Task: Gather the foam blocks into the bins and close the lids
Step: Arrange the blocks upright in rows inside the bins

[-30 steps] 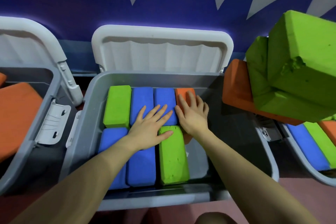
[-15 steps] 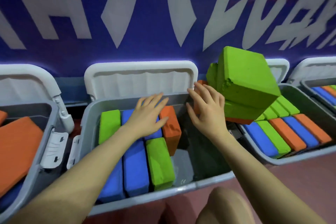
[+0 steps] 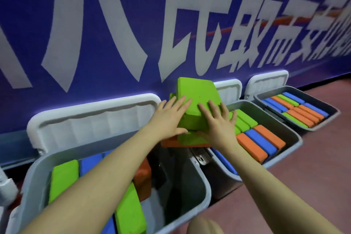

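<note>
We've got three bins in a row against the wall (image 3: 95, 24): the nearest bin (image 3: 206, 190) lower left, the middle bin (image 3: 292, 143) right of centre, the far bin (image 3: 322, 119) at the right edge. A block stack (image 3: 195, 100) sits mid-frame between the first two, with our left hand (image 3: 169, 119) and right hand (image 3: 220, 125) on it.

Matt, slightly pitted foam blocks (image 3: 197, 99); smooth grey plastic bin (image 3: 207, 194) with glossy white lid (image 3: 91, 119).

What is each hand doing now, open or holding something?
Left hand: open, fingers spread against the green foam block stack.
Right hand: open, flat on the same stack; no closed grasp visible.
</note>
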A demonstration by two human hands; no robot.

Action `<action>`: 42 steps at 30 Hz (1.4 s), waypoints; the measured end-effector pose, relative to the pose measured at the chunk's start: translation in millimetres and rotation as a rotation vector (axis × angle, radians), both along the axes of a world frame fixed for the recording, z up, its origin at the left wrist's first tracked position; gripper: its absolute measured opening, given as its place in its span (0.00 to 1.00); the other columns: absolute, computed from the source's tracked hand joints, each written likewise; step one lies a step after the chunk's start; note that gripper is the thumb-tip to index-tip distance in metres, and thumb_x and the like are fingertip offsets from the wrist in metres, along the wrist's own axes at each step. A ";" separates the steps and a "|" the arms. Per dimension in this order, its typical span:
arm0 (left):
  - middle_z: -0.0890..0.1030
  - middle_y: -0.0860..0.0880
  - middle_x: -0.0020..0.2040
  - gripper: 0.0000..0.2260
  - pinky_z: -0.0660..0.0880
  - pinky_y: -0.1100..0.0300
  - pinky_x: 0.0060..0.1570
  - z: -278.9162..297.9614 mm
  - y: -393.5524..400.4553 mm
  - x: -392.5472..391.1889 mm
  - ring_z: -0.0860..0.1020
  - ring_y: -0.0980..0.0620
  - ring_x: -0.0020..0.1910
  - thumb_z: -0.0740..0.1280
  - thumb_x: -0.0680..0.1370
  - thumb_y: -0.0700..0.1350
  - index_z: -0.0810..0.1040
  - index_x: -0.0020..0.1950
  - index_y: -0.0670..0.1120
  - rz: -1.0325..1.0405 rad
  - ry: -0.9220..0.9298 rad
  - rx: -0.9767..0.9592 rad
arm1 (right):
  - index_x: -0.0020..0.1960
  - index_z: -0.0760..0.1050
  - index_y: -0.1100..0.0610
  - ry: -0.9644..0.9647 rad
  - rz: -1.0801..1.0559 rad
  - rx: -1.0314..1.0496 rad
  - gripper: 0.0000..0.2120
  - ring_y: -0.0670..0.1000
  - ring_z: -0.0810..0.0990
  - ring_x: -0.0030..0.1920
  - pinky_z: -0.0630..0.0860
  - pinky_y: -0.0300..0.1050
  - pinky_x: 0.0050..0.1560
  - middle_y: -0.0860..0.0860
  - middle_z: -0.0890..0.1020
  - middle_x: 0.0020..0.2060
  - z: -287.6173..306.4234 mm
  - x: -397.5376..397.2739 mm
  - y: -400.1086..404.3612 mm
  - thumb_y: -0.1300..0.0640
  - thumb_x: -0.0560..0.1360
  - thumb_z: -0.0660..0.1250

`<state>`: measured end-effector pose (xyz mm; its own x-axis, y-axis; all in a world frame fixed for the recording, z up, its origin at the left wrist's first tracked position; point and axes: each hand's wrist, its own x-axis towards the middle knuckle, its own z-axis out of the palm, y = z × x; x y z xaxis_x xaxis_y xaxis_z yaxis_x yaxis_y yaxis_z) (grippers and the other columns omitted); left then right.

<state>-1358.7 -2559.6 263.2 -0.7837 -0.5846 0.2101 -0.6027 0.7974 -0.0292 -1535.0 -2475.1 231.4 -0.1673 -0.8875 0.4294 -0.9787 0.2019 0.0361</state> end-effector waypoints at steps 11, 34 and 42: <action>0.64 0.40 0.74 0.55 0.71 0.44 0.61 9.9 4.2 34.2 0.70 0.40 0.69 0.78 0.58 0.63 0.56 0.75 0.40 -0.001 0.195 -0.386 | 0.69 0.65 0.53 0.069 0.376 -0.347 0.47 0.69 0.74 0.61 0.76 0.63 0.55 0.61 0.77 0.63 25.3 22.5 -9.5 0.52 0.55 0.82; 0.80 0.41 0.54 0.22 0.73 0.52 0.42 -66.0 19.2 91.4 0.79 0.40 0.41 0.63 0.71 0.58 0.82 0.59 0.49 0.386 0.448 -0.492 | 0.78 0.48 0.43 0.071 0.115 0.219 0.44 0.61 0.53 0.76 0.45 0.75 0.67 0.53 0.54 0.78 -41.8 20.1 -17.3 0.34 0.70 0.67; 0.80 0.42 0.56 0.22 0.73 0.51 0.44 -68.8 17.7 88.2 0.79 0.40 0.43 0.63 0.72 0.57 0.81 0.60 0.48 0.418 0.477 -0.534 | 0.67 0.73 0.54 0.166 0.120 0.075 0.48 0.67 0.78 0.59 0.65 0.78 0.56 0.59 0.78 0.62 -51.0 20.0 -22.4 0.37 0.52 0.81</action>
<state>-1270.5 -2542.0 194.4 -0.2804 -0.5354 0.7967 -0.8900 0.4558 -0.0069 -1515.0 -2497.5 180.3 0.0089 -0.9271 0.3746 -0.9749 0.0754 0.2096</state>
